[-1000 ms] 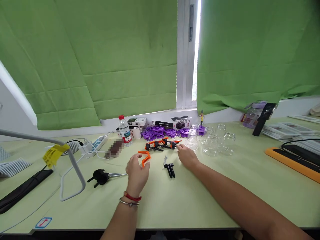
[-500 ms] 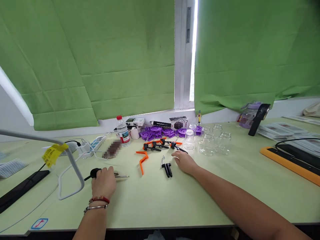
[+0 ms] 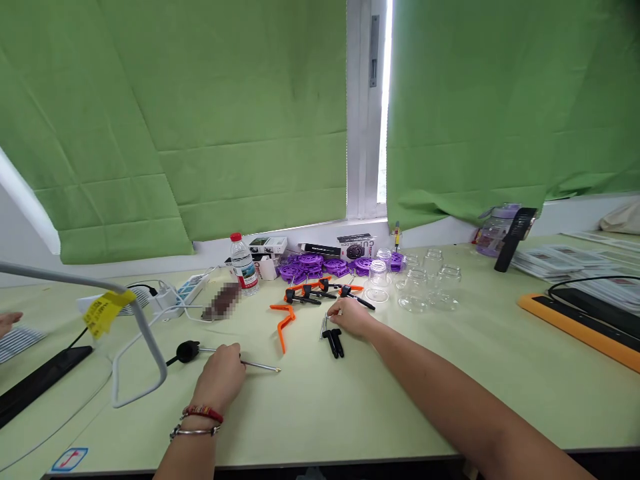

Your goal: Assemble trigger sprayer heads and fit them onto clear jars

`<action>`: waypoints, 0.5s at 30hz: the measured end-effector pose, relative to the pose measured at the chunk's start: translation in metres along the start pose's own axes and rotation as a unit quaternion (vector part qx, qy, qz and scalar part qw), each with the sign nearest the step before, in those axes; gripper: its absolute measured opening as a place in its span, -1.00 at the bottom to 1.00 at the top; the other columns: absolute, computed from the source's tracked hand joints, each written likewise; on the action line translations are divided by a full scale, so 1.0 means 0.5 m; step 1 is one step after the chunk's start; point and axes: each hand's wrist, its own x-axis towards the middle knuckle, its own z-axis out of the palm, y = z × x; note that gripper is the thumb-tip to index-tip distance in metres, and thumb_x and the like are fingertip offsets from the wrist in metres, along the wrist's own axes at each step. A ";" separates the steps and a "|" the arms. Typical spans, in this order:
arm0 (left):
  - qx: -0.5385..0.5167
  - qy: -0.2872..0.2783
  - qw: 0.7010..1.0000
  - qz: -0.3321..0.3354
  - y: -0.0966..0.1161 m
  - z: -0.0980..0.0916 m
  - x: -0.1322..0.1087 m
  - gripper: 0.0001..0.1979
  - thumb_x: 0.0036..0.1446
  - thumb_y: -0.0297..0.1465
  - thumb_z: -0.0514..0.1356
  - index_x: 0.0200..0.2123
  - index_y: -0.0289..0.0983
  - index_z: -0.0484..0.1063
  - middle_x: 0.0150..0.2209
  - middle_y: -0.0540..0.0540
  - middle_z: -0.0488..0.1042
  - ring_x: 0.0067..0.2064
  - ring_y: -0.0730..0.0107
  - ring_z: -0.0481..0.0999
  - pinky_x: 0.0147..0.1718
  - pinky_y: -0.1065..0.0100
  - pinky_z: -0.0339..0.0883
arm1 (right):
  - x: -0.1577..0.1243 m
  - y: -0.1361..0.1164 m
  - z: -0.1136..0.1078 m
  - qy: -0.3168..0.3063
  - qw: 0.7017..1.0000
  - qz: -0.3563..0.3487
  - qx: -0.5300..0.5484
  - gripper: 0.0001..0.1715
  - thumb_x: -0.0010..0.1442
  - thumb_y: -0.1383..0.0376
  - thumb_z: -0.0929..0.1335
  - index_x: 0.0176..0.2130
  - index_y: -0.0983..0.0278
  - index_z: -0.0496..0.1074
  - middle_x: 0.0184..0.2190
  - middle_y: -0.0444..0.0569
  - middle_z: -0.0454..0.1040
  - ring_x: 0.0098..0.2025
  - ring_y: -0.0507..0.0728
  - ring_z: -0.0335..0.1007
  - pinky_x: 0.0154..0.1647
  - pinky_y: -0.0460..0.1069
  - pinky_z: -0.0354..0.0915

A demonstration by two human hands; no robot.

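Observation:
My left hand point(image 3: 220, 379) rests on a thin metal rod with a black knob point(image 3: 188, 351) at its left end; the fingers are curled over the rod, whose tip points right. My right hand point(image 3: 350, 316) lies on the table beside a pair of short black-handled metal pins point(image 3: 333, 341), fingers bent and touching the pins' metal ends. An orange angled bracket point(image 3: 283, 320) lies between my hands. Behind it sits a cluster of black and orange clamp parts point(image 3: 320, 291).
Purple plastic discs point(image 3: 320, 265), several clear glass jars point(image 3: 425, 283), a water bottle point(image 3: 244, 263) and small boxes line the back of the green table point(image 3: 320, 407). A power strip point(image 3: 185, 291) and a white wire frame point(image 3: 135, 347) are left. An orange-edged tray point(image 3: 585, 320) is right. Another person's fingers point(image 3: 7, 321) show far left.
My left hand let go of the orange bracket, went left to the black-knobbed rod, then drew it rightward. My right hand moved from the clamp cluster back to the black-handled pins.

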 end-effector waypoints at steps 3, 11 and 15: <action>-0.017 -0.007 1.000 -0.009 0.008 -0.010 -0.010 -0.89 0.02 -0.40 0.05 -0.46 -0.22 0.36 -0.31 -0.21 0.50 -0.23 0.05 0.49 -0.43 0.27 0.18 | 0.000 0.002 0.000 -0.003 1.000 -0.005 0.003 -0.75 0.07 0.36 0.37 -0.21 0.24 0.59 -0.24 -0.06 0.58 -0.22 0.08 0.48 -0.20 -0.11 0.30; -0.269 0.044 0.962 -0.012 0.052 -0.040 -0.018 -0.77 -0.13 -0.20 0.21 -0.53 -0.20 0.26 -0.57 0.03 0.35 -0.53 0.35 0.33 -0.57 0.40 0.09 | -0.014 -0.029 -0.022 -0.019 0.999 -0.042 -0.027 -0.74 0.14 0.34 0.33 -0.19 0.22 0.58 -0.24 -0.07 0.58 -0.23 0.06 0.47 -0.25 -0.14 0.29; -0.467 0.050 0.878 -0.092 0.083 -0.051 0.002 -0.69 -0.22 -0.15 0.28 -0.47 -0.22 0.33 -0.67 0.12 0.21 -0.67 0.50 0.16 -0.70 0.45 0.00 | -0.018 -0.065 -0.034 -0.038 0.994 -0.062 -0.080 -0.76 0.10 0.37 0.35 -0.27 0.17 0.60 -0.21 -0.10 0.58 -0.20 0.07 0.46 -0.25 -0.14 0.25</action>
